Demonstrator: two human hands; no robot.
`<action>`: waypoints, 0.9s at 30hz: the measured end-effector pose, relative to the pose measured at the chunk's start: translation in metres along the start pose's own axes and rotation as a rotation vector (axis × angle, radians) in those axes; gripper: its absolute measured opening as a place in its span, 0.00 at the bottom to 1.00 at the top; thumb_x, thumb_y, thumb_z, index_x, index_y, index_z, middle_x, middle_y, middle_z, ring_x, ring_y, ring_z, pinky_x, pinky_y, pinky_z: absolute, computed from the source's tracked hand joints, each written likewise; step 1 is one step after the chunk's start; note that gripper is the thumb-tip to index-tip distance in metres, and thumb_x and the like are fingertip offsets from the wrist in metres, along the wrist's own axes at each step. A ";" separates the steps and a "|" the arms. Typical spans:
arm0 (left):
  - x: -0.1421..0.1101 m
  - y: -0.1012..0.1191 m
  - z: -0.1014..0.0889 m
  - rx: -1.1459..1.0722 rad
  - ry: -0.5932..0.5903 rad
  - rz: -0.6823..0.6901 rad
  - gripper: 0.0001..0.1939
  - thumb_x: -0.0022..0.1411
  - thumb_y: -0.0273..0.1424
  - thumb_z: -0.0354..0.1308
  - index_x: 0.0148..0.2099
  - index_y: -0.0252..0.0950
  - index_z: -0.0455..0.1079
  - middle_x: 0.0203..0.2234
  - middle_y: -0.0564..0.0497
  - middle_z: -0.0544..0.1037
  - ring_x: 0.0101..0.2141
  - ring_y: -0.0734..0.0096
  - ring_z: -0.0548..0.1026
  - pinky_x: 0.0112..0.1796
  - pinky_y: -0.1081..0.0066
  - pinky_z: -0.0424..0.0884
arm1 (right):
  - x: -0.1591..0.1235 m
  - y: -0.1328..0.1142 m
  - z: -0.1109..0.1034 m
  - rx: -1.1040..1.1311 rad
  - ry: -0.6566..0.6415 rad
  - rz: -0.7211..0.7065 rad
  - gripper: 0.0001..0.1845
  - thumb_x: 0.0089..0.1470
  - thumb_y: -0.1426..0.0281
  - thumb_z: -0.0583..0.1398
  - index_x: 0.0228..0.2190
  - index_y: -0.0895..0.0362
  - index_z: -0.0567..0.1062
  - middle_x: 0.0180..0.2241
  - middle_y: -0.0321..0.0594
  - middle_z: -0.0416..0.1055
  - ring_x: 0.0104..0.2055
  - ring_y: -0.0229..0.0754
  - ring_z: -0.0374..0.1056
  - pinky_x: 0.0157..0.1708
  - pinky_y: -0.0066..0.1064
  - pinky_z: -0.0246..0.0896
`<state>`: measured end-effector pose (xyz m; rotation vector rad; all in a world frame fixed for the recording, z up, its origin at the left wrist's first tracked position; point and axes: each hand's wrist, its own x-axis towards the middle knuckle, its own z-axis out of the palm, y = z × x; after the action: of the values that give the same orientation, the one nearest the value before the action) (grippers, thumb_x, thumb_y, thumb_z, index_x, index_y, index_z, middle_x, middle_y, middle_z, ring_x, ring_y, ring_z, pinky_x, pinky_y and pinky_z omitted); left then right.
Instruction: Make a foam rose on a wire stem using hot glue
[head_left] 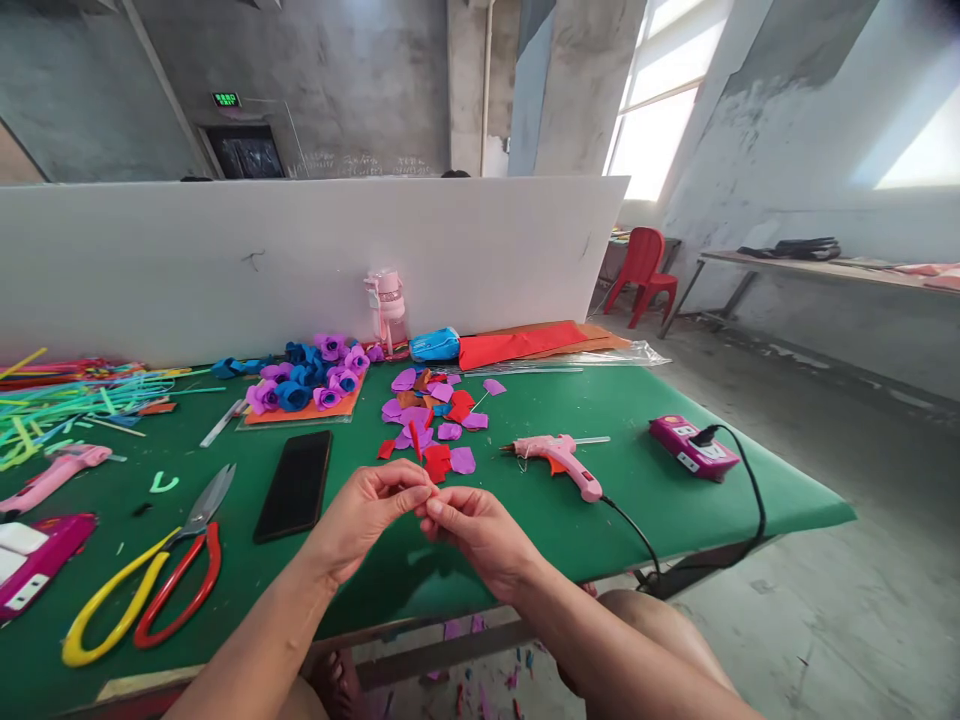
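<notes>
My left hand point(386, 508) and my right hand point(474, 528) meet over the near edge of the green table, thumbs and fingertips pinched together. A thin red paper strip point(415, 442) sticks up from the left fingertips. Whatever sits in the right pinch is too small and covered to make out. Just beyond the hands lie loose purple petals point(463, 460) and red petals point(437, 462), mixed with brown and blue pieces. A pink glue gun point(559, 460) rests to the right with a clear glue stick in its back. On the left are a black phone point(295, 485) and large scissors point(176, 560), blades apart.
Purple and blue paper flowers point(307, 375) sit on an orange sheet behind the phone. A power strip point(694, 447) feeds the glue gun's cord at right. Colored straws point(82, 400) and another pink glue gun point(56, 478) lie left. A white panel point(300, 260) closes off the back.
</notes>
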<state>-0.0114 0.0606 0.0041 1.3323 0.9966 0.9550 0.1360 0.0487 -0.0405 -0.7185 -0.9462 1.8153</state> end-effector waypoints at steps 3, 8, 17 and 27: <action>0.001 0.003 -0.002 -0.141 0.112 0.058 0.07 0.53 0.34 0.60 0.29 0.35 0.71 0.26 0.51 0.73 0.30 0.73 0.68 0.36 0.72 0.64 | -0.002 0.002 0.003 -0.121 -0.016 0.025 0.15 0.42 0.59 0.65 0.25 0.60 0.78 0.23 0.37 0.71 0.25 0.32 0.62 0.31 0.26 0.55; 0.004 0.007 -0.021 -0.399 0.213 0.223 0.05 0.56 0.33 0.57 0.33 0.39 0.63 0.17 0.59 0.65 0.22 0.77 0.66 0.30 0.73 0.66 | -0.008 0.003 0.006 -0.449 -0.095 0.064 0.16 0.43 0.57 0.63 0.24 0.59 0.77 0.18 0.34 0.68 0.20 0.31 0.58 0.23 0.25 0.50; 0.012 -0.012 -0.030 0.175 0.330 0.297 0.09 0.58 0.35 0.53 0.31 0.35 0.64 0.22 0.56 0.70 0.22 0.79 0.65 0.27 0.76 0.63 | 0.016 -0.023 -0.023 -1.211 0.275 -0.497 0.07 0.50 0.68 0.58 0.25 0.55 0.76 0.28 0.38 0.72 0.34 0.43 0.65 0.36 0.32 0.56; 0.010 -0.016 -0.028 0.290 0.338 0.336 0.09 0.60 0.36 0.51 0.33 0.36 0.65 0.23 0.54 0.72 0.24 0.76 0.69 0.29 0.74 0.66 | 0.008 -0.017 -0.012 -1.300 -0.093 -0.444 0.10 0.54 0.67 0.56 0.26 0.56 0.75 0.22 0.34 0.71 0.25 0.35 0.63 0.26 0.25 0.53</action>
<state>-0.0353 0.0781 -0.0114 1.6494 1.2255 1.3613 0.1502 0.0637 -0.0327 -1.0390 -2.1595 0.6751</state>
